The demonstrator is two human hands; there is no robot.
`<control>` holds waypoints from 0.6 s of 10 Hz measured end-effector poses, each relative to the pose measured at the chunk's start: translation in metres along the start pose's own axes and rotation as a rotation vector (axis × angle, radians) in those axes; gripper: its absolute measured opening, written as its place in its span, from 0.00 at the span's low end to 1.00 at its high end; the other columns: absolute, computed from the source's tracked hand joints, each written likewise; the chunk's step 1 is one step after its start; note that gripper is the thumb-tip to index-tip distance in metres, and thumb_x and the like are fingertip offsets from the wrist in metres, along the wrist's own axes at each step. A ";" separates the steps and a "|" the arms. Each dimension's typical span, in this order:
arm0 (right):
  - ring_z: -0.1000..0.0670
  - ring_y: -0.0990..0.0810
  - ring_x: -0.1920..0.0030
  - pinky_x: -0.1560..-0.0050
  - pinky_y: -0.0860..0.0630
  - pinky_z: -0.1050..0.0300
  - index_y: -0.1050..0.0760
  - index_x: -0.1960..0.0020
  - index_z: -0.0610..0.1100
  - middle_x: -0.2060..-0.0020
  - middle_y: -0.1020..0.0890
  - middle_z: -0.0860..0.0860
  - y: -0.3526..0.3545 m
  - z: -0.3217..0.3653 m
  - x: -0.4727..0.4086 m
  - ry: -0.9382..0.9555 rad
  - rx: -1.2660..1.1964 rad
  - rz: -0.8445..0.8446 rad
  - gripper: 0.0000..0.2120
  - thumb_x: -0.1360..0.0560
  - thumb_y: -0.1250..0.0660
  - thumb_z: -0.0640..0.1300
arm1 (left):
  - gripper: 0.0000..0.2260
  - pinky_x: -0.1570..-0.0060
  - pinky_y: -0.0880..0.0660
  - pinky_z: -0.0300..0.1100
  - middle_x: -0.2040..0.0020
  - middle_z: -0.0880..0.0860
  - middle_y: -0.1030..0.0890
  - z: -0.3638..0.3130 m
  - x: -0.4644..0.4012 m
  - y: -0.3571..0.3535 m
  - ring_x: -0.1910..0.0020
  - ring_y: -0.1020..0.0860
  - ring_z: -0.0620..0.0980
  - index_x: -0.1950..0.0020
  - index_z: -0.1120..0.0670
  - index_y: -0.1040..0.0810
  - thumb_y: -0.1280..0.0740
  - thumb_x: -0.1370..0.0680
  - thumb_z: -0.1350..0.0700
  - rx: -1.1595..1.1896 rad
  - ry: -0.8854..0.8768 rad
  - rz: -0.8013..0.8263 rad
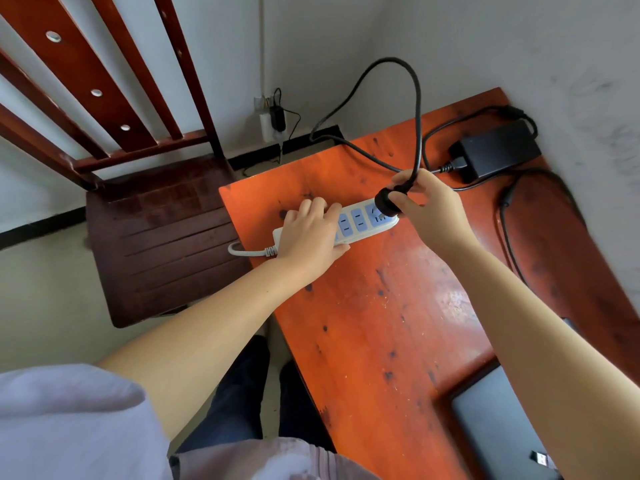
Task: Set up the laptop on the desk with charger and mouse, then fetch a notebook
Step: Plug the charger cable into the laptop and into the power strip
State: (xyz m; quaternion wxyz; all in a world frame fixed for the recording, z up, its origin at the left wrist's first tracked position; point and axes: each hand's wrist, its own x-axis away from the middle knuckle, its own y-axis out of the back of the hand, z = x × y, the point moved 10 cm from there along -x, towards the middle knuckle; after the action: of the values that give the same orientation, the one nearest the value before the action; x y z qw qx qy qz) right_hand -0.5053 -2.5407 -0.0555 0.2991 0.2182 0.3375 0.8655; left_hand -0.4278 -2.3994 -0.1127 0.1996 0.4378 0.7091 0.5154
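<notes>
A white power strip (pixel 360 223) with blue sockets lies on the orange wooden desk (pixel 381 323). My left hand (pixel 310 237) presses down on its near end. My right hand (pixel 429 206) grips the black charger plug (pixel 386 202), which sits at the strip's far socket. The plug's black cable (pixel 417 109) loops up and back down to the desk. The black charger brick (pixel 497 148) rests at the desk's far right corner. The closed grey laptop (pixel 498 424) lies at the near right, partly hidden by my right arm.
A dark wooden chair (pixel 162 244) stands left of the desk. A wall socket with a small black adapter (pixel 277 117) is low on the far wall. A small black-and-white object (pixel 542 459) lies on the laptop. Walls close off the desk's right side.
</notes>
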 end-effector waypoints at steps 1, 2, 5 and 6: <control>0.57 0.23 0.55 0.63 0.32 0.80 0.24 0.51 0.50 0.53 0.21 0.54 0.000 0.002 0.000 -0.009 0.028 0.009 0.06 0.26 0.34 0.42 | 0.28 0.42 0.34 0.48 0.38 0.55 0.29 0.000 0.000 0.000 0.38 0.32 0.55 0.30 0.54 0.36 0.36 0.25 0.43 0.002 -0.003 -0.001; 0.52 0.19 0.53 0.54 0.22 0.66 0.23 0.51 0.49 0.53 0.19 0.52 0.001 -0.002 0.000 -0.048 0.008 0.035 0.06 0.27 0.33 0.41 | 0.28 0.42 0.33 0.48 0.39 0.55 0.29 0.000 0.000 0.001 0.38 0.32 0.55 0.30 0.54 0.37 0.36 0.25 0.43 0.001 -0.005 -0.006; 0.52 0.19 0.49 0.45 0.21 0.48 0.23 0.52 0.50 0.53 0.18 0.53 0.004 -0.008 0.009 -0.064 -0.057 -0.017 0.07 0.27 0.33 0.39 | 0.28 0.42 0.34 0.49 0.39 0.55 0.29 0.000 0.000 0.000 0.39 0.32 0.55 0.30 0.54 0.36 0.35 0.26 0.43 0.007 -0.004 -0.010; 0.52 0.19 0.48 0.43 0.22 0.48 0.24 0.53 0.52 0.53 0.18 0.53 0.004 -0.007 0.010 -0.055 -0.048 -0.009 0.08 0.27 0.34 0.39 | 0.28 0.42 0.34 0.49 0.39 0.55 0.29 0.000 0.000 0.000 0.38 0.32 0.55 0.30 0.54 0.36 0.35 0.25 0.44 0.008 -0.005 -0.011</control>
State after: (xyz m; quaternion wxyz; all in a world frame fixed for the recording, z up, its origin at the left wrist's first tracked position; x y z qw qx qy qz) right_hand -0.5178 -2.5393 -0.0559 0.3174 0.2332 0.3094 0.8655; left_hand -0.4282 -2.3995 -0.1125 0.2024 0.4358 0.7132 0.5103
